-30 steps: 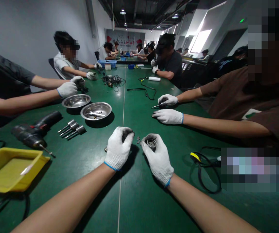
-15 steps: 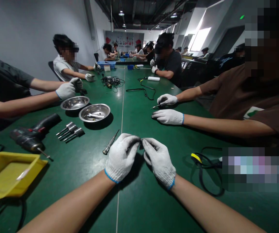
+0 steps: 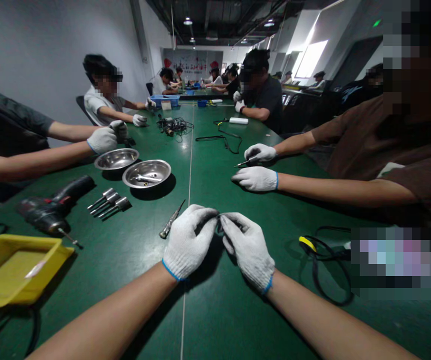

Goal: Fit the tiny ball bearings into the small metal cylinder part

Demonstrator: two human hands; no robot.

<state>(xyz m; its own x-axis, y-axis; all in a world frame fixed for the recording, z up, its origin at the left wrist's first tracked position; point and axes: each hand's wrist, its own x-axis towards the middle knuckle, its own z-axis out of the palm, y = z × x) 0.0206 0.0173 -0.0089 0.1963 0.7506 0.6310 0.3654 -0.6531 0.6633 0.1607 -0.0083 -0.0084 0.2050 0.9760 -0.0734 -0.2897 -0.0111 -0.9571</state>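
In white knitted gloves, my left hand (image 3: pixel 190 241) and my right hand (image 3: pixel 247 248) meet fingertip to fingertip above the green table (image 3: pixel 219 320). Both are closed in a pinch. A small dark piece (image 3: pixel 220 223) shows between the fingertips, mostly hidden, and its kind cannot be made out. Just left of my left hand lies a small screwdriver (image 3: pixel 169 224), its tip pointing away from me. Further left are several metal nut-driver sockets (image 3: pixel 109 202) with thin shanks, laid side by side.
Two steel bowls stand ahead on the left, the nearer bowl (image 3: pixel 130 183) holding a wrench and small parts. A power drill (image 3: pixel 52 207) and a yellow tray (image 3: pixel 20 295) lie at left. At right are a looped black cable (image 3: pixel 315 280) and a co-worker's gloved hand (image 3: pixel 256 178).
My hands stay pinched together, with only slight finger movement. The co-worker's nearer hand at right has shifted a little to the left.
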